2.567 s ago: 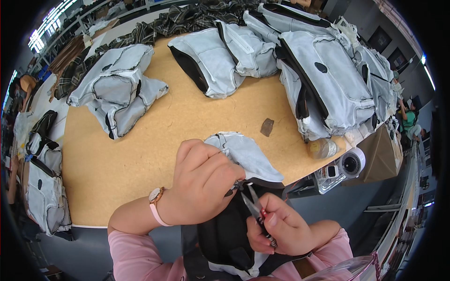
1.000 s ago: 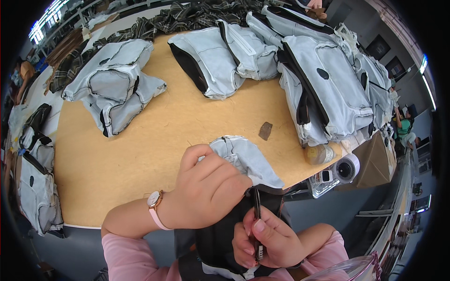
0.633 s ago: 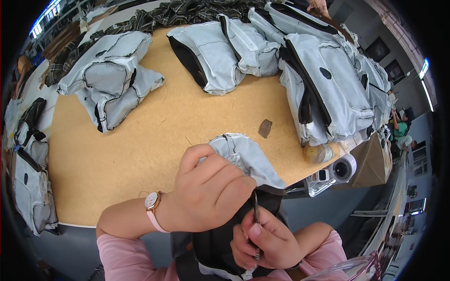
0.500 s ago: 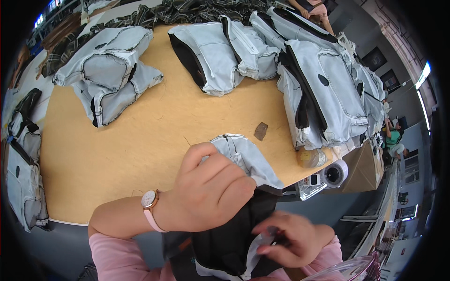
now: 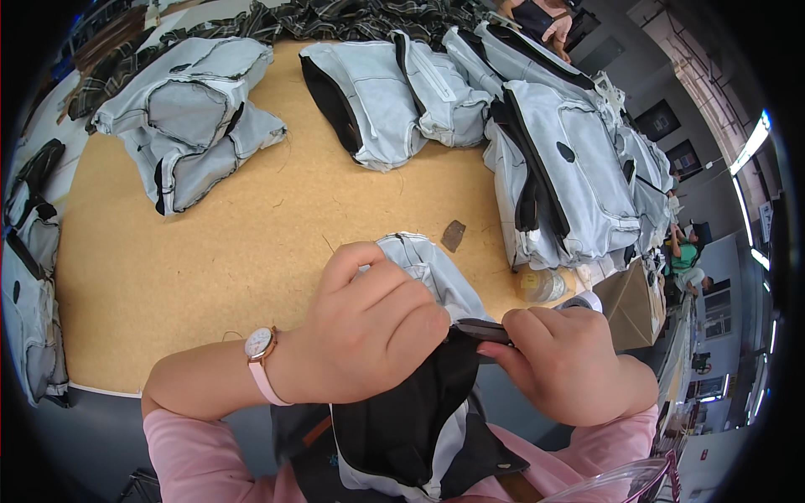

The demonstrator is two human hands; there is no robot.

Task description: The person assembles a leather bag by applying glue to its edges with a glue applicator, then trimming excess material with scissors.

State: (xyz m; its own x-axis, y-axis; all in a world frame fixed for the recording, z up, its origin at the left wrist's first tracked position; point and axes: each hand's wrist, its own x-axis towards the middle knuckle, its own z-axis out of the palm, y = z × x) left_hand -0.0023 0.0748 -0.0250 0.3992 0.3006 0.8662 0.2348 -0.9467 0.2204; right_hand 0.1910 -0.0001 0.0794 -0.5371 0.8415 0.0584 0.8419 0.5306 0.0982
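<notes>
My left hand (image 5: 369, 327) is closed on an unfinished bag (image 5: 444, 281), its backing pale grey and its inside black. The bag's upper part lies on the table edge, and its black opening (image 5: 407, 411) hangs towards my lap. Beside it, my right hand (image 5: 566, 360) is closed around a small dark, narrow tool (image 5: 484, 330), perhaps thread snips; its tip meets the bag's edge near my left knuckles. My fingers hide most of the tool and the fabric between the hands.
More pale grey bags stand on the table: one at far left (image 5: 189, 117), two at the back (image 5: 369, 105), a stack at right (image 5: 570, 168). A brown scrap (image 5: 454, 235) and a jar (image 5: 541, 285) lie nearer. Beyond is dark checked fabric (image 5: 352, 21); people are in the background.
My right hand has risen from the bag's lower opening to its upper edge, bringing the dark tool beside my left hand. The left hand keeps its grip. The view has shifted slightly.
</notes>
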